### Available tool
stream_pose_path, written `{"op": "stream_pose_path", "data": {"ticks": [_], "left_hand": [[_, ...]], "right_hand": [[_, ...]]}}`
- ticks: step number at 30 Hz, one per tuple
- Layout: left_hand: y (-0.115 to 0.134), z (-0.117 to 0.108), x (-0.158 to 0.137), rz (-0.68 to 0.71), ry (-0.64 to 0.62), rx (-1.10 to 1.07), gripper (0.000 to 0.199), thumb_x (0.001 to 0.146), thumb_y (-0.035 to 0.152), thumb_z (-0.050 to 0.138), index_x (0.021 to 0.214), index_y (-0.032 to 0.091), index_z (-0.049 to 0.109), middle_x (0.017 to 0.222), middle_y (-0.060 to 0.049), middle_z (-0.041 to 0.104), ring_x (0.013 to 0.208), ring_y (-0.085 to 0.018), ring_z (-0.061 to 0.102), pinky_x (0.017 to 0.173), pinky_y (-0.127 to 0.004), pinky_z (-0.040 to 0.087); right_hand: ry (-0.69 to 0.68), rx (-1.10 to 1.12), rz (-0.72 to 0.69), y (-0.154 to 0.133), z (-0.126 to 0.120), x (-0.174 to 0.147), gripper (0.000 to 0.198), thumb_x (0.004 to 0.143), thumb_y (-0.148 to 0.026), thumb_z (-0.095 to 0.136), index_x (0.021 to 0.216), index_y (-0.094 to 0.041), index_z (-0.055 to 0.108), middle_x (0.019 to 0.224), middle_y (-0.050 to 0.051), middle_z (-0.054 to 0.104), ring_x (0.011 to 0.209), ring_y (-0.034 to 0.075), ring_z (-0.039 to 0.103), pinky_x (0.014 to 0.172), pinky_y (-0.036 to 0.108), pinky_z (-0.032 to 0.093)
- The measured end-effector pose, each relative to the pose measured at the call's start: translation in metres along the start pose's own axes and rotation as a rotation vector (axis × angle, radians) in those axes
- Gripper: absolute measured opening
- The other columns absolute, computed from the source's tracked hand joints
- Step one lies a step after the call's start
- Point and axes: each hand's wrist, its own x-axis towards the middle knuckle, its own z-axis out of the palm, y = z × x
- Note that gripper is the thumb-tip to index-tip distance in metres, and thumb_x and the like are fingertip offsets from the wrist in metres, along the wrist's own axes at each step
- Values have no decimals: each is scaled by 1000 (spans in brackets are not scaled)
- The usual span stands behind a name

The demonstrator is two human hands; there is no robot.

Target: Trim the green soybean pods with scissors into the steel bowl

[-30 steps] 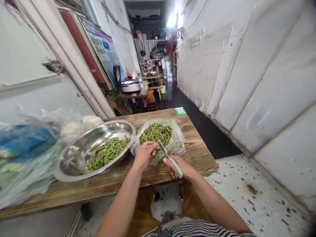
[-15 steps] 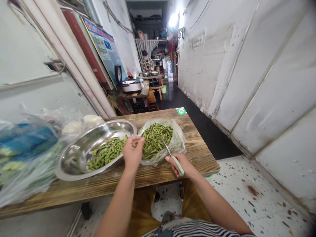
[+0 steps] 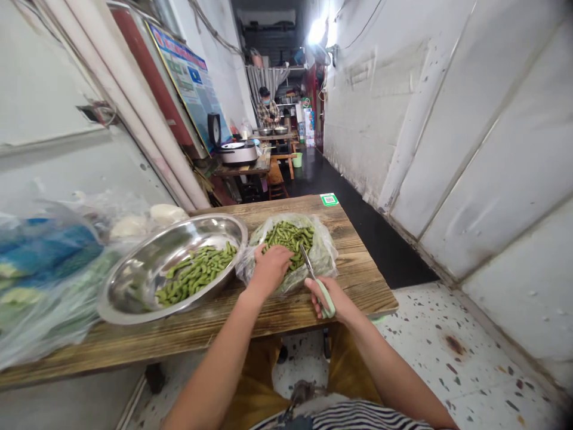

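My left hand [image 3: 271,269] is over the green soybean pods [image 3: 290,236] in a clear plastic bag [image 3: 324,239], palm down. Its fingers look outstretched and partly apart, with the tips touching the pods. Green-handled scissors [image 3: 326,298] are gripped in my right hand [image 3: 333,301] at the bag's near right edge. Their blades point forward over the pods. Left of the bag, a large oval steel basin [image 3: 147,257] holds more pods [image 3: 197,272], gathered towards its right side.
Clear plastic bags [image 3: 54,286] with pale and green contents lie left of the basin on the wooden table [image 3: 362,275]. A green code sticker [image 3: 329,199] marks the far right corner. Further back, a rice cooker [image 3: 239,155] stands on another table, and a person [image 3: 267,110] is beyond.
My left hand has moved right, from the basin's rim onto the bagged pods, and its pinched fingers have spread. My right hand keeps the scissors in nearly the same place.
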Motion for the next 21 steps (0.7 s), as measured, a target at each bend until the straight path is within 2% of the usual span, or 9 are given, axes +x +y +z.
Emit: {"op": "stream_pose_path", "data": {"ticks": [3,7,11,14,17,21], "left_hand": [[6,24,7,-96,-65,68,20,80,19,54,91,24,71,100,-10,67,105,-28,53,103,-51,17],[-1,26,15,-188,-37,81,20,76,25,57,90,24,72,101,-11,65,106,-31,49,98,-51,23],[-12,23,20,-233,32,-242,15,78,28,56,77,23,70,92,-9,69,101,-29,56,95,-45,32],[-18,22,18,-281,73,-424,28,87,36,44,88,22,68,82,-5,71,75,-20,64,76,-33,45],[-18,20,11,-404,99,-658,33,85,46,46,90,19,65,68,-1,67,46,-12,54,51,-25,41],[-12,13,2,-515,66,-964,36,71,48,64,87,16,63,68,-1,66,46,-9,52,44,-21,36]], "right_hand": [[8,-6,18,0,-2,-3,50,69,-66,61,74,-19,46,47,-10,45,31,5,41,29,17,37],[7,-1,26,0,-1,-6,49,69,-65,62,75,-19,47,47,-10,45,31,5,41,29,17,37],[-1,0,26,-1,1,-6,48,71,-65,61,75,-19,46,46,-10,44,30,5,40,28,17,37],[-15,-3,14,-2,2,-7,48,71,-65,61,76,-19,47,47,-10,45,30,6,41,28,17,37],[-38,-7,1,-4,3,-9,47,70,-63,63,77,-19,48,48,-10,46,32,6,42,29,17,37],[-76,-71,-33,-6,4,-9,45,71,-61,65,82,-19,52,46,-10,45,33,6,41,29,16,37]]}}
